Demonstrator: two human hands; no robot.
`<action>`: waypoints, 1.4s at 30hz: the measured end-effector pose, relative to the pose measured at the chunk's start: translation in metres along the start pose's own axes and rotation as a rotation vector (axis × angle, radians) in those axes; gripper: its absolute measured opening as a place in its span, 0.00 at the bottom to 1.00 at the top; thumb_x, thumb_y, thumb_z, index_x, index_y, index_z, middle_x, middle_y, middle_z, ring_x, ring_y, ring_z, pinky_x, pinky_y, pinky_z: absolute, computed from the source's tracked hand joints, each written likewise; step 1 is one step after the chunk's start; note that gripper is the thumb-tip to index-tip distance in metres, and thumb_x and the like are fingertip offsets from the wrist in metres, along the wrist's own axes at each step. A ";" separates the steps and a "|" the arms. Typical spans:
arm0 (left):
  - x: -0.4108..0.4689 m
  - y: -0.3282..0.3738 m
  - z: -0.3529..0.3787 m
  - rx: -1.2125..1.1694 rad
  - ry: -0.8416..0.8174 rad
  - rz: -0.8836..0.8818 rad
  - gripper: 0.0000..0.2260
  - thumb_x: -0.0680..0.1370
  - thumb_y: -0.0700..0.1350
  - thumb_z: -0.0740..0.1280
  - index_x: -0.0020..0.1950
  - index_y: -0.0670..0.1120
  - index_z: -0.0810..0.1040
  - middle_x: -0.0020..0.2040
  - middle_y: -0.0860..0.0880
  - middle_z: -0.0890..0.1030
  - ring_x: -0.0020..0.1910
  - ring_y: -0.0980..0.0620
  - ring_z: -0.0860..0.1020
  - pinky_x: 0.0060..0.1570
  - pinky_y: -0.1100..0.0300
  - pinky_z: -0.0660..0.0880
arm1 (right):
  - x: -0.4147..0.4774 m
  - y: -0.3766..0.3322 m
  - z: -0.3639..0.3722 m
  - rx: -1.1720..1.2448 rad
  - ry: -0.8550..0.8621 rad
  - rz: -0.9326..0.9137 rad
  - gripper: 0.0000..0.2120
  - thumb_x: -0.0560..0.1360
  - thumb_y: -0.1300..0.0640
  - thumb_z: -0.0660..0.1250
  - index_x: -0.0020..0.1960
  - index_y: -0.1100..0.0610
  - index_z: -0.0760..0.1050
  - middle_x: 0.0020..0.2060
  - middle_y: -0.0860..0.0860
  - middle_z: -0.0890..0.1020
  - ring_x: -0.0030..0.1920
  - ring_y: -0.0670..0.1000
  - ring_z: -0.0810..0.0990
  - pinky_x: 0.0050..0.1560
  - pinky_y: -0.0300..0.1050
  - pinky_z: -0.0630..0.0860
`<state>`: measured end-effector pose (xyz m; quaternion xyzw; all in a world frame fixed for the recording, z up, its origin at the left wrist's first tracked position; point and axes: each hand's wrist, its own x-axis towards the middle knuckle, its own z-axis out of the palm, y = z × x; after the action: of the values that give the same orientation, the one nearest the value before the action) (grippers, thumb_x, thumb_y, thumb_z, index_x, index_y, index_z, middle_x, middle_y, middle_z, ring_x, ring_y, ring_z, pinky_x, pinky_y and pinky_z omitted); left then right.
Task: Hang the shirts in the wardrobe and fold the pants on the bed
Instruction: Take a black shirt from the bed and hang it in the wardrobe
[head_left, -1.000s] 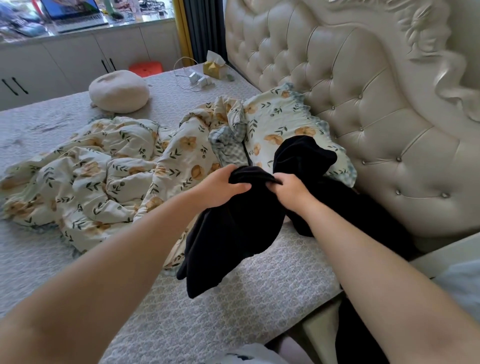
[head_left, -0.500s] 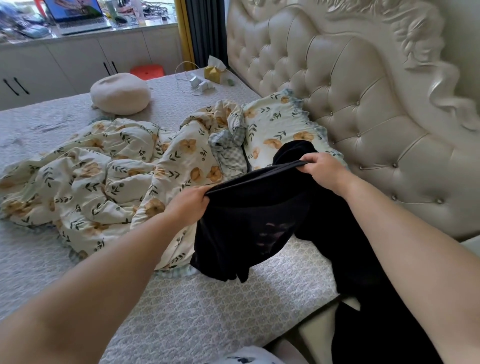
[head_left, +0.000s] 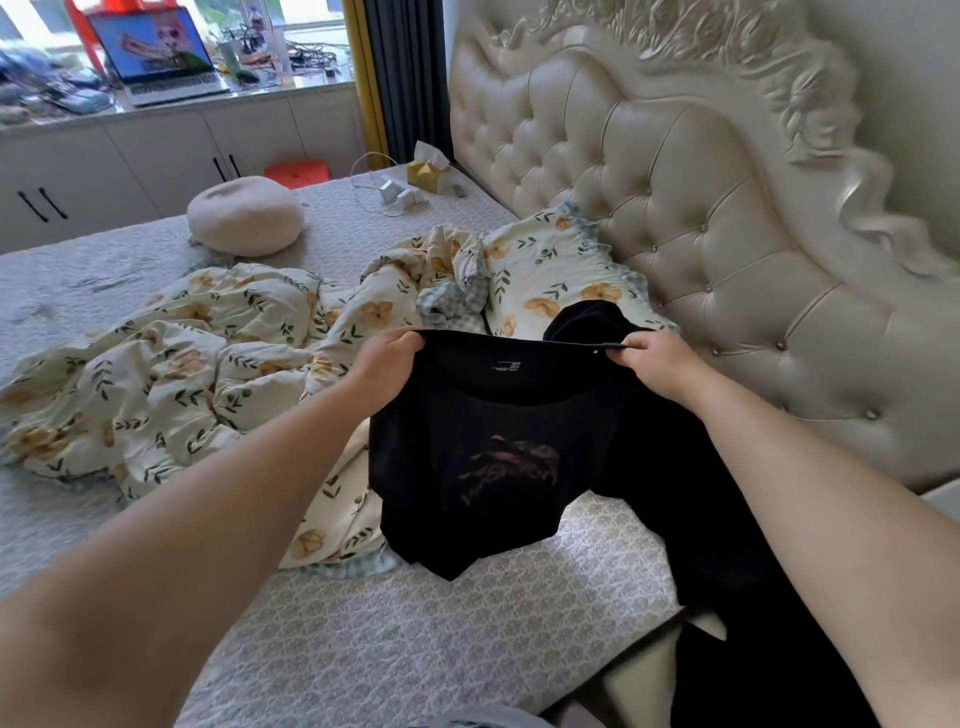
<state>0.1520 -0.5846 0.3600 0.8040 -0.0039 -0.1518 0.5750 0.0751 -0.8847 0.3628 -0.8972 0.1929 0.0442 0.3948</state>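
Observation:
A black shirt with a faint reddish print hangs spread out over the bed, held up by its top edge. My left hand grips the left end of that edge. My right hand pinches the right end. The shirt's lower hem touches the bedspread. More black clothing lies to the right, from the pillow down over the bed's side; I cannot tell whether it is pants or another shirt. No wardrobe is in view.
A crumpled floral quilt and matching pillow lie behind the shirt. The tufted headboard stands at right. A round white cushion, tissue box and chargers sit at the bed's far end, cabinets with a laptop beyond.
My hands have moved apart and lifted, stretching the bunched black shirt out flat so its print shows.

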 end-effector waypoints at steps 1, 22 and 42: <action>0.001 0.000 -0.003 -0.036 -0.017 -0.038 0.10 0.79 0.39 0.59 0.42 0.44 0.78 0.38 0.46 0.78 0.46 0.44 0.76 0.51 0.54 0.71 | -0.002 -0.001 0.002 0.013 -0.030 0.003 0.11 0.76 0.52 0.65 0.41 0.58 0.78 0.32 0.50 0.74 0.34 0.49 0.71 0.33 0.40 0.65; -0.002 0.067 -0.058 -0.267 -0.447 -0.130 0.17 0.75 0.52 0.66 0.56 0.41 0.79 0.50 0.43 0.84 0.47 0.47 0.83 0.42 0.58 0.81 | -0.048 -0.033 -0.077 0.481 -0.403 -0.036 0.08 0.61 0.56 0.77 0.38 0.57 0.83 0.36 0.51 0.83 0.36 0.47 0.82 0.37 0.37 0.77; -0.029 0.084 -0.017 0.117 0.058 0.444 0.16 0.81 0.56 0.56 0.43 0.49 0.77 0.40 0.50 0.79 0.46 0.47 0.78 0.50 0.50 0.72 | -0.128 -0.060 -0.065 0.550 0.421 -0.192 0.12 0.79 0.59 0.62 0.38 0.54 0.76 0.26 0.42 0.78 0.26 0.38 0.76 0.28 0.30 0.70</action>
<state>0.1425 -0.5924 0.4499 0.8195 -0.1730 0.0018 0.5464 -0.0249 -0.8552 0.4778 -0.7608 0.1895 -0.2323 0.5756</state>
